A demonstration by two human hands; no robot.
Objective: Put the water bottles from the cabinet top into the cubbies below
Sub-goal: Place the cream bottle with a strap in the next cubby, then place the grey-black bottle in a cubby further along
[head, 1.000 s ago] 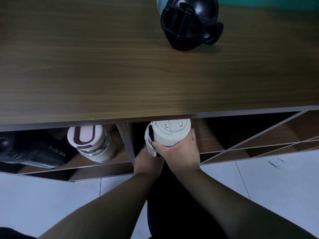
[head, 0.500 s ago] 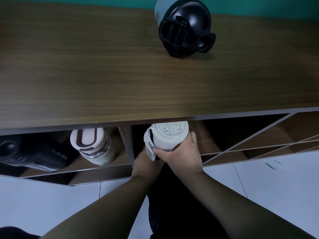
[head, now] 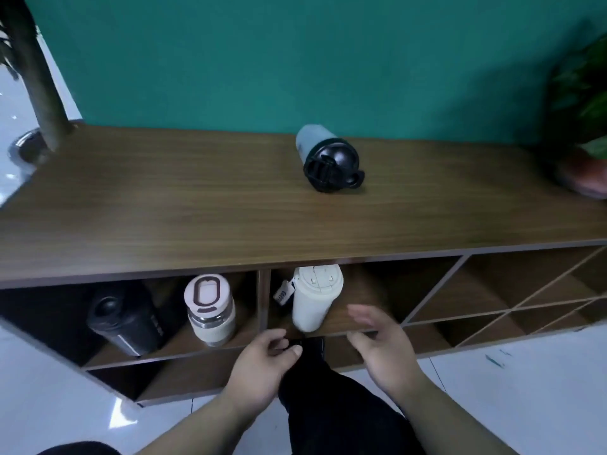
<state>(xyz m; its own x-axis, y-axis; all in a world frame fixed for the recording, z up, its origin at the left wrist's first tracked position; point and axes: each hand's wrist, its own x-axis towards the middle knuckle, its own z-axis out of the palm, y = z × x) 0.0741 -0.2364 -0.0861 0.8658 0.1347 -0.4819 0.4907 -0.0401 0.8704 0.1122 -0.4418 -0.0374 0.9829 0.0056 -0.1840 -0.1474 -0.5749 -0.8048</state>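
A grey bottle with a black lid (head: 328, 159) stands on the wooden cabinet top (head: 164, 205). In the middle cubby a cream bottle (head: 315, 295) stands upright with a small tag hanging at its left. The left cubby holds a black bottle (head: 128, 320) and a clear bottle with a pink lid (head: 210, 307). My left hand (head: 262, 366) is just below and in front of the cream bottle, fingers loosely curled, holding nothing. My right hand (head: 381, 343) is to the right of the cream bottle, fingers spread, empty.
Diagonal-divided cubbies (head: 492, 297) lie to the right. A tree trunk in a metal pot (head: 29, 93) stands at the cabinet's left end, a leafy plant in a pot (head: 584, 133) at its right end. A green wall is behind, white floor below.
Both hands have let go of the cream bottle and drawn back from the middle cubby. The bottle now stands alone there. The view has pulled back and tilted up.
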